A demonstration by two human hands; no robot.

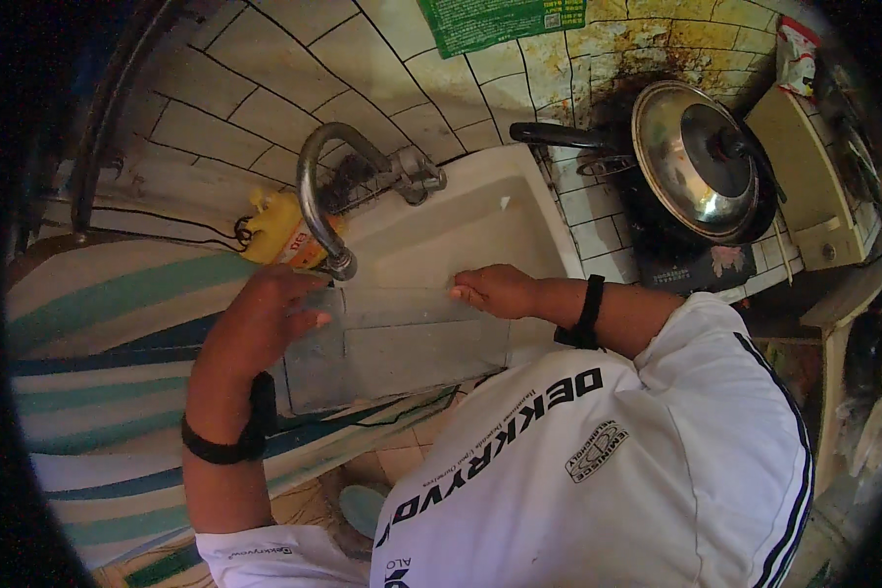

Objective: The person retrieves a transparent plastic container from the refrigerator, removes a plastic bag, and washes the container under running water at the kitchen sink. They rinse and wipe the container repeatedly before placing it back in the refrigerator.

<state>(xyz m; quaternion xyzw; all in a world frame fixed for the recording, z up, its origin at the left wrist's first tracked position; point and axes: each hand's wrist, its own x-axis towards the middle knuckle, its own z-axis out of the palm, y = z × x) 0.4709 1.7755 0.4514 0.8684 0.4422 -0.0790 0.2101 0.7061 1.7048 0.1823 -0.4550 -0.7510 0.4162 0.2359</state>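
Note:
A clear, see-through panel [411, 345], plastic by its look, spans the front of a white sink [540, 195]; I cannot tell if it is a flat sheet or the side of a box. My right hand [496, 290] has its fingers closed at the panel's upper edge, above the basin. At the panel's left end is my left hand [275, 316], thumb and fingers apart, close below the faucet spout. Whether it grips the panel is unclear. A curved metal faucet [312, 176] arches over the basin's left side, with no water seen flowing.
A yellow plastic bag [272, 224] lies behind my left hand. Striped cloth [110, 397] covers the surface at left. On the right, a lidded black pan [694, 162] sits on a stove, its handle [558, 134] pointing toward the sink. A thin dark cord [411, 411] runs below the panel.

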